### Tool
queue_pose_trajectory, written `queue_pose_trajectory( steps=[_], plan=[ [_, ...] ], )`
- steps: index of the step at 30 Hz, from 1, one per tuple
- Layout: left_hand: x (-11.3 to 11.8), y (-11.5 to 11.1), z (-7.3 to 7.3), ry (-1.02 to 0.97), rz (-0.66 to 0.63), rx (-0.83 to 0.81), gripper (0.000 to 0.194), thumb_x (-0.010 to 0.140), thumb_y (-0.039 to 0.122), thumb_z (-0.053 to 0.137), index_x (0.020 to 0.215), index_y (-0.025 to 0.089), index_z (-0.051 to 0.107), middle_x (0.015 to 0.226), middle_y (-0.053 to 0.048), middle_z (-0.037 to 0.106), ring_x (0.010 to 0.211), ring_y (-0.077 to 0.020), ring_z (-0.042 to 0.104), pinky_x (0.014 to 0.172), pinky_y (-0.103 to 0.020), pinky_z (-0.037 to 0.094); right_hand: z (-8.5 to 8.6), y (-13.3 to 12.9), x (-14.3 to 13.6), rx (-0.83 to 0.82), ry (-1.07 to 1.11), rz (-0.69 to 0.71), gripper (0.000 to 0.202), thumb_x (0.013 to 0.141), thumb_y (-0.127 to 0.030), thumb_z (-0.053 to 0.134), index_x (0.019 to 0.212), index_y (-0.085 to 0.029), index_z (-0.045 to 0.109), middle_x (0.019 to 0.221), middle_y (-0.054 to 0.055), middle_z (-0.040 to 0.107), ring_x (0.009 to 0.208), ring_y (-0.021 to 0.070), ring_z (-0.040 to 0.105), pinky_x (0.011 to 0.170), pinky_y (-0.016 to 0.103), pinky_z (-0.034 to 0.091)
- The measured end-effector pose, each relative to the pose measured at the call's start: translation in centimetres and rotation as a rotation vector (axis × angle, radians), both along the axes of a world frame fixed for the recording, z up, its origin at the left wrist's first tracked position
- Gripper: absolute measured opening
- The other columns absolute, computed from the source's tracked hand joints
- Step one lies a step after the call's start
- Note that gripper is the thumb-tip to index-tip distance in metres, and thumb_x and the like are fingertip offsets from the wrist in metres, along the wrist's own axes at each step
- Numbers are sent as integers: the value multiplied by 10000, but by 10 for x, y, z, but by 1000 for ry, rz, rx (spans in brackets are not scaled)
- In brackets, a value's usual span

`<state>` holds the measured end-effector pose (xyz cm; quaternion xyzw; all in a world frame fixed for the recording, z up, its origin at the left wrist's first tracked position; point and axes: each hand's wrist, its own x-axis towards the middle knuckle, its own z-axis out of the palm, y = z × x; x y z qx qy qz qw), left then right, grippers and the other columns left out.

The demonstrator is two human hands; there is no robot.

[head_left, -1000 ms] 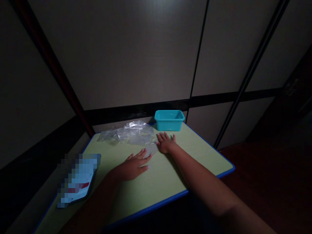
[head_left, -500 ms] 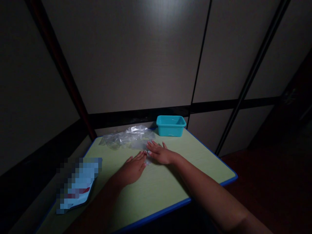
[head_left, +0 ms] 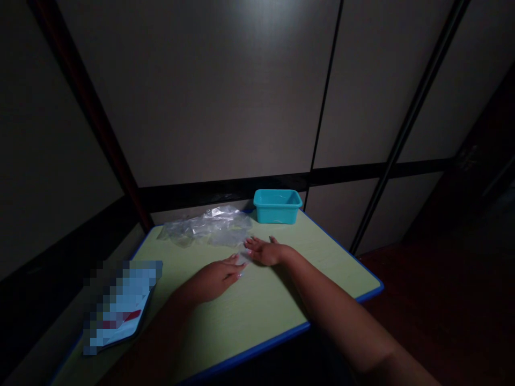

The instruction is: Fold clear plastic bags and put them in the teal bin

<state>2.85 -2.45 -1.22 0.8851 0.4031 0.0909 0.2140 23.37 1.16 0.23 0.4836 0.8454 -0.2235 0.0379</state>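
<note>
Both hands lie flattened, palms down, with fingers extended and closed around nothing. The left hand reaches with its fingertips to the edge of a small, whitish, translucent sheet; the right hand meets the opposite edge. Whether either hand presses the sheet firmly cannot be told. Clock positions are taken from this sheet, which lies flat on a pale green tabletop with a blue rim, in the gap between the hands: left hand at 8 o'clock, right hand between 2 and 3. At 10 o'clock, a crumpled mass of clear, glossy plastic film spreads along the far edge, its near corner just beside the right fingertips. At 1 o'clock, an upright, rectangular, turquoise, open-topped bin stands near the table's far edge. At 8 o'clock, well beyond the left hand, lies a flat, dark-edged device with a pale blue face, partly pixelated. A grey-brown panelled wall with black strips rises at 12 o'clock.
</note>
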Motion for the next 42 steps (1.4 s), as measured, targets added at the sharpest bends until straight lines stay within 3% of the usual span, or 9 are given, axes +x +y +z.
queue_pose_trajectory(
  steps=[6,9,13,17,20,24,34,37,42],
  plan=[
    [-3,1,-1,-25,-7,-28,410,862,388,428,1230,250,546,1357,-26,440,1315,-192,315,1074,-346,236,4,16,22,-17,-83,-174,558,934,-465,135,1445,-254,65,1511,9,-13,1386,219,-28,1000,666,60],
    [-2,3,-2,-92,29,49,405,852,392,449,1212,246,565,1327,-35,495,1272,-199,393,1058,-348,272,-6,24,27,14,-35,-220,549,930,-471,187,1436,-261,166,1516,39,45,1385,248,7,992,672,51],
    [-2,15,-7,-227,189,265,345,846,374,452,1094,210,628,1141,-68,627,1068,-204,552,959,-335,384,-19,40,32,363,327,-349,449,903,-411,336,1276,-200,467,1394,116,393,1298,242,313,1032,498,242],
    [-4,34,-24,-275,374,387,285,839,376,440,781,172,629,816,-71,621,801,-196,584,758,-312,459,-18,53,44,815,677,-513,362,856,-314,392,1139,-125,518,1092,138,577,983,208,543,869,355,424],
    [-2,41,-33,-212,484,416,278,804,423,494,698,180,580,739,-54,579,745,-194,559,712,-303,446,-16,58,58,884,714,-678,427,818,-301,429,1208,-130,462,991,128,588,845,218,557,772,362,446],
    [7,37,-34,-109,526,426,334,730,510,583,742,178,562,793,-60,570,804,-210,551,735,-300,424,-20,67,73,794,771,-817,514,797,-309,447,1287,-161,395,810,72,584,711,221,548,669,356,442],
    [22,27,-28,42,559,341,399,620,516,692,782,181,547,889,-62,561,913,-232,521,763,-281,386,-34,90,82,698,1065,-787,479,768,-356,495,1204,-164,448,669,1,523,628,184,531,600,307,424],
    [22,27,-26,58,565,315,405,608,529,692,762,185,543,892,-66,555,928,-244,515,764,-288,385,-25,80,70,717,1014,-727,460,792,-364,475,1205,-168,430,628,-25,501,613,173,531,581,283,411],
    [23,21,-21,46,545,318,403,619,501,697,787,180,521,903,-78,570,928,-261,518,737,-298,380,-7,46,38,631,803,-453,463,848,-357,440,1261,-165,360,669,-16,555,620,144,543,571,239,383]
  ],
)
